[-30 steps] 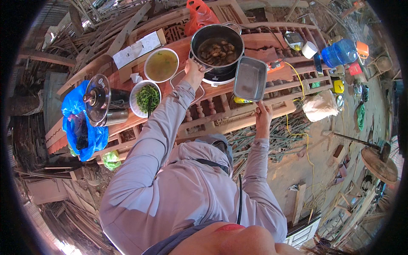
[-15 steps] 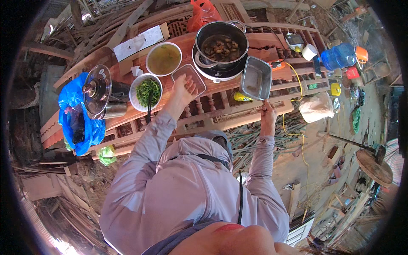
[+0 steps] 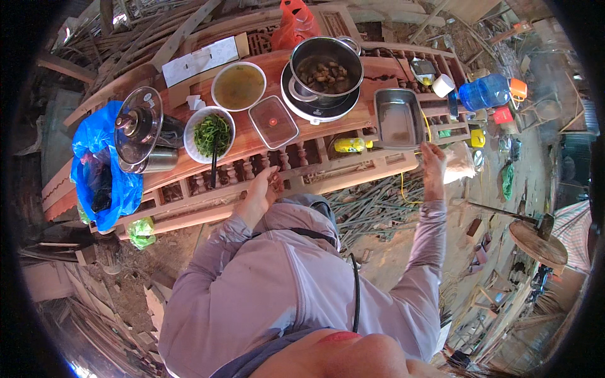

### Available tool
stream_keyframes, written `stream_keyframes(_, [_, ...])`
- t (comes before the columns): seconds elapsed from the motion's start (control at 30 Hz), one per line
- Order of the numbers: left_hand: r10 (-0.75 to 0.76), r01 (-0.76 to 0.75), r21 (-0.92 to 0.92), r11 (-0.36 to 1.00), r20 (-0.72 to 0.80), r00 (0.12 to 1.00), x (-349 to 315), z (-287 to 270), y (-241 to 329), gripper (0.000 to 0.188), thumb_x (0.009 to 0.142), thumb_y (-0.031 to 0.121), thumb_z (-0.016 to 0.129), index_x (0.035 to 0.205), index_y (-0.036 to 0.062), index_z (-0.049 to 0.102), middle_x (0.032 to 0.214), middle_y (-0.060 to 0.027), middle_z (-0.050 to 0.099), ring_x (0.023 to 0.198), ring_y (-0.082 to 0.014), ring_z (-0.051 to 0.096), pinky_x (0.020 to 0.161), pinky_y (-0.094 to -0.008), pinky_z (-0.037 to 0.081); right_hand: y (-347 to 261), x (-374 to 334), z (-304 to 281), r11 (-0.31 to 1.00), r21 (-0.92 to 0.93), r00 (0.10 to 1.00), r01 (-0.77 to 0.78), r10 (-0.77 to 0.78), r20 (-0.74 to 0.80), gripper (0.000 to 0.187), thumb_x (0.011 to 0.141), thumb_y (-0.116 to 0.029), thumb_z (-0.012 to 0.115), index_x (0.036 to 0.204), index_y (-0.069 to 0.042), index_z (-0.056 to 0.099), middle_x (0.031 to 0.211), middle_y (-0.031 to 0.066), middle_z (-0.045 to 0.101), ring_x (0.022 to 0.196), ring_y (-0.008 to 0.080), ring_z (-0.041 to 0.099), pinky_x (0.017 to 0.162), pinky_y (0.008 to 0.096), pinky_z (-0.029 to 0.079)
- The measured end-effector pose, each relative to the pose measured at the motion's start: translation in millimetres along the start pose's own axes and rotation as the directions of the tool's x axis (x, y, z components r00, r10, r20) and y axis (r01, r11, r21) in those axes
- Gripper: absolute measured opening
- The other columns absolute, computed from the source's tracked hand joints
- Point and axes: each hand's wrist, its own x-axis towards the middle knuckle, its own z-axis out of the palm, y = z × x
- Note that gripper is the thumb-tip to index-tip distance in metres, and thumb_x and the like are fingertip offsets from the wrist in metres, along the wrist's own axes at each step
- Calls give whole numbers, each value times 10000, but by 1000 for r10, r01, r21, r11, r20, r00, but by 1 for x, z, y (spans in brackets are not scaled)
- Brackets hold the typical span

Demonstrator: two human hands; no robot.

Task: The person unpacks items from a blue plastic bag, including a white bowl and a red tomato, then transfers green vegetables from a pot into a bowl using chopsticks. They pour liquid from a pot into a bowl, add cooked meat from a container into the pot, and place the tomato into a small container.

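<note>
The right hand [image 3: 433,165] pinches the metal container [image 3: 399,120] at five o'clock, the left hand [image 3: 263,190] half-curled, apparently empty; the container, four o'clock from the pot [image 3: 326,70], is presumably light, rigid: grip its rim.

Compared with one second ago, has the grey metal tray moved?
Yes: the grey metal tray has moved right, farther from the hob.

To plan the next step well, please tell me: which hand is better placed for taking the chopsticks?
Probably the left hand: it looks empty and is nearer the chopsticks, while the right hand holds the metal pan at its corner.
</note>
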Motion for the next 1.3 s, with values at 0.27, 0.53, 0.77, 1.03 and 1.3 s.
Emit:
stream_keyframes(0.27, [92,-94,-136,986,-20,996,-11,-40,-11,136,862,246,592,855,111,598,738,24,546,694,-112,528,638,-276,436,-122,28,36,895,-353,956,271,-207,210,165,811,-159,685,849,0,661,760,9,630,693,78,545,642,224,420])
stream_keyframes(0.53, [207,-209,-177,962,-32,978,-25,-72,-10,168,857,217,616,982,121,558,874,4,517,742,-139,530,642,-306,444,-173,73,136,387,-672,768,632,-429,475,159,746,-170,690,801,-26,655,743,96,658,708,219,641,621,347,480])
stream_keyframes(0.77, [291,-309,-157,938,-132,948,-39,-98,-15,208,859,253,614,1022,149,538,854,13,502,730,-132,524,592,-282,441,-190,19,228,-262,-669,427,695,-598,678,109,778,-106,626,813,-23,564,796,162,638,790,349,627,676,442,498])
stream_keyframes(1.03, [319,-382,-317,868,-233,918,-45,-133,-26,128,864,246,604,907,148,534,769,37,508,663,-118,528,533,-276,441,-164,-12,237,-622,-561,243,546,-524,817,134,714,-61,569,837,-22,533,852,106,579,885,248,604,605,364,556])
stream_keyframes(1.3, [344,-419,-269,867,-284,895,-58,-130,-24,164,864,232,607,974,135,533,786,25,508,646,-119,528,531,-264,440,-135,-17,218,-710,-487,14,509,-558,829,92,703,-98,568,773,-75,514,788,46,509,778,176,556,562,266,527])
